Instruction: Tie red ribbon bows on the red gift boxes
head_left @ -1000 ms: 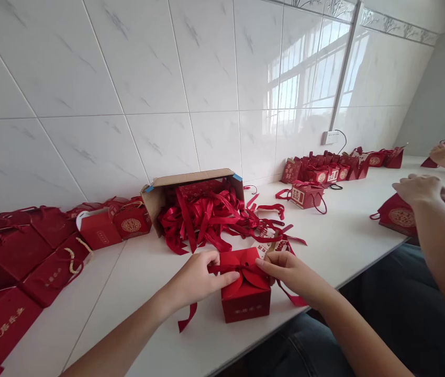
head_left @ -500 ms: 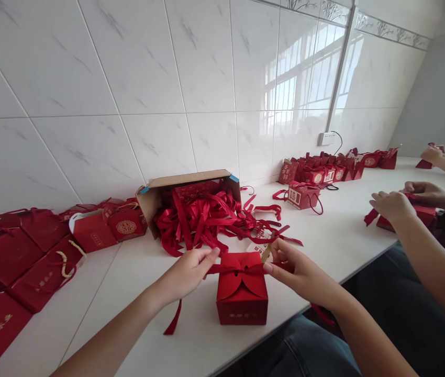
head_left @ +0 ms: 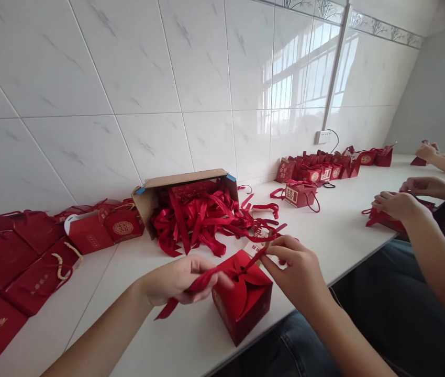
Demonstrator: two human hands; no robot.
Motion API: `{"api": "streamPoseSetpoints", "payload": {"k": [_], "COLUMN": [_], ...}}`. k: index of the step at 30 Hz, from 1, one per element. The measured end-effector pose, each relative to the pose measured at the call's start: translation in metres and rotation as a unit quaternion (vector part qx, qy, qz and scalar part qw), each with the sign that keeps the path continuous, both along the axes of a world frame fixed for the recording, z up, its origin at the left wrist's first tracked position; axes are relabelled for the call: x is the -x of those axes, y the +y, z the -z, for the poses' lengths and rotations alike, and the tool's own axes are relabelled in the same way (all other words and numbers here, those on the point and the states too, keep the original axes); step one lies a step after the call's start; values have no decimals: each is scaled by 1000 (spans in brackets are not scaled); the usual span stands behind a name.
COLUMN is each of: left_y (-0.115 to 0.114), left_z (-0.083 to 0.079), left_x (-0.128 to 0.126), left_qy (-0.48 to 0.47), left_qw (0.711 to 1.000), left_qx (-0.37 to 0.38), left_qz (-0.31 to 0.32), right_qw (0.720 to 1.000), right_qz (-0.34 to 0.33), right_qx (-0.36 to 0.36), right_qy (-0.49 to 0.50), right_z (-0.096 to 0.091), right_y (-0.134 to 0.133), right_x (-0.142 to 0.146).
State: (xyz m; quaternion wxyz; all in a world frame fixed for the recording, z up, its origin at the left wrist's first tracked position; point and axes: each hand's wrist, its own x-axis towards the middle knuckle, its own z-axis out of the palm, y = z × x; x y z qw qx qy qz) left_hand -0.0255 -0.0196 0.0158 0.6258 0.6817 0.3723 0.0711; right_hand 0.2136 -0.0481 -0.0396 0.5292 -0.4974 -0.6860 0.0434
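A small red gift box (head_left: 242,298) stands at the table's front edge, turned at an angle, its petal-shaped flaps folded together on top. A red ribbon (head_left: 252,262) runs through the flaps and crosses at the middle of the lid. On the left, my left hand (head_left: 187,280) is closed around one length of the ribbon, and its loose end hangs below the fingers; the fingertips are slightly blurred. My right hand (head_left: 291,267) pinches the other length between thumb and fingers, above the box's far right corner.
An open cardboard carton (head_left: 185,180) on its side spills red ribbons (head_left: 202,214) onto the table. Red boxes (head_left: 18,251) line the left, more (head_left: 316,167) stand along the wall. At right a co-worker's hands (head_left: 399,207) handle another red box; a further person's hands (head_left: 429,152) show beyond.
The box has turned so that a corner faces me. My left hand has gathered its ribbon length into the palm, and my right hand has pulled its length up and away.
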Motion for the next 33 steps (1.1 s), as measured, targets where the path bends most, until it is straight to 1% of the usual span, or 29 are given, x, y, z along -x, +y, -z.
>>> {"api": "streamPoseSetpoints", "payload": {"k": [1, 2, 3, 5, 7, 9, 11, 13, 14, 16, 17, 20, 22, 24, 27, 30, 33], "left_y": [-4, -7, -11, -19, -26, -32, -37, -39, -38, -36, -34, -28, -23, -20, -15, -12, -10], "left_z": [2, 4, 6, 13, 21, 27, 31, 33, 34, 35, 36, 37, 38, 39, 41, 42, 43], "left_x": [-5, -10, -15, -24, -31, -35, -38, -38, -38, -36, -36, -33, -32, -30, -29, -28, -27], "left_qy": [-32, -55, -66, -60, -36, -7, 33, 71, 82, 70, 49, -38, -83, -111, -132, -142, -155], "left_qw": [998, 994, 988, 970, 936, 898, 863, 836, 829, 825, 826, 837, 847, 851, 850, 840, 827], "left_qx": [-4, -20, -53, -169, -306, -413, -488, -534, -545, -554, -555, -542, -523, -511, -507, -519, -535], "left_qz": [-50, -95, -128, -164, -168, -153, -129, -106, -97, -88, -88, -69, -51, -45, -58, -71, -71], "right_qw": [999, 998, 997, 988, 972, 955, 944, 941, 942, 936, 925, 878, 860, 857, 860, 867, 880], "right_qz": [-3, -21, -46, -107, -153, -178, -194, -194, -190, -190, -201, -249, -267, -272, -271, -257, -227], "right_qx": [-22, -27, -15, 49, 129, 193, 228, 241, 244, 264, 286, 363, 390, 395, 392, 387, 384], "right_qy": [25, 45, 62, 97, 125, 137, 138, 136, 134, 138, 147, 185, 193, 187, 183, 178, 161], "right_z": [0, 0, -1, -2, -3, -4, -5, -8, -11, -15, -18, -22, -23, -22, -21, -21, -24], "right_y": [0, 0, 0, -1, -3, -4, -6, -8, -9, -11, -12, -12, -11, -11, -12, -14, -17], "right_x": [4, 6, 9, 12, 16, 21, 27, 32, 34, 34, 33, 27, 23, 22, 23, 26, 29]}}
